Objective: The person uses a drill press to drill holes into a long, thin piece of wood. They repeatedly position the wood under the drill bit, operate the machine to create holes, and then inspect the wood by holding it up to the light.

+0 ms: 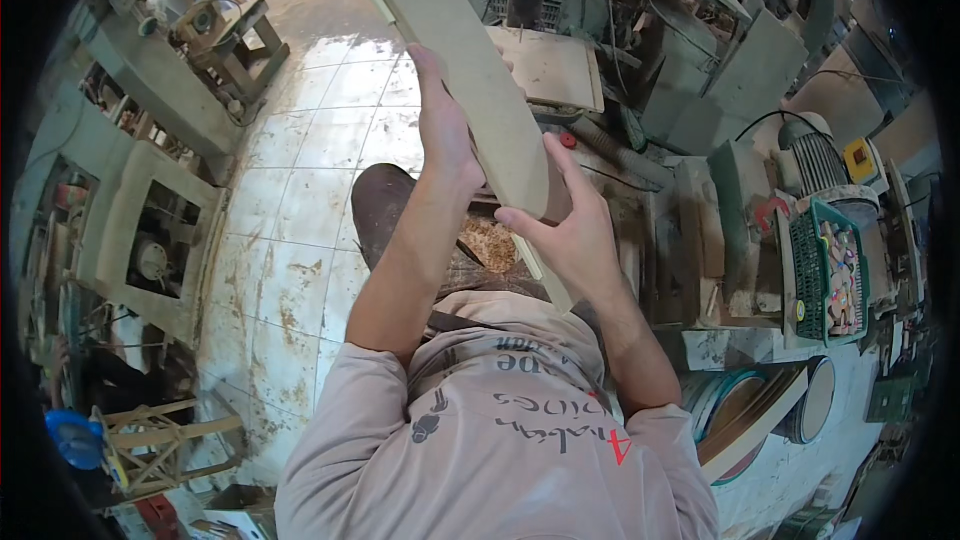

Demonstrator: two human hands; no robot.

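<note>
Boards (480, 90), pale, smooth-faced and long, lie slanted and stacked in both hands, left of the green basket (803, 275) and well apart from it. The left hand (450, 140) clasps their left edge, thumb straight along the side, its other fingers mostly hidden underneath. The right hand (585, 230), between boards and basket, grips the near end with thumb and forefinger parted around it; its remaining fingers are out of sight. Flaky brown shavings (490, 243), partly covered, show left of the basket. Behind it sits a ribbed, rounded motor (815, 155); its latticed plastic holds small coloured pieces too tiny to identify. Farther left spread dirt-streaked white floor tiles (280, 190). The boards' far end is cut off, and their number is unclear.
</note>
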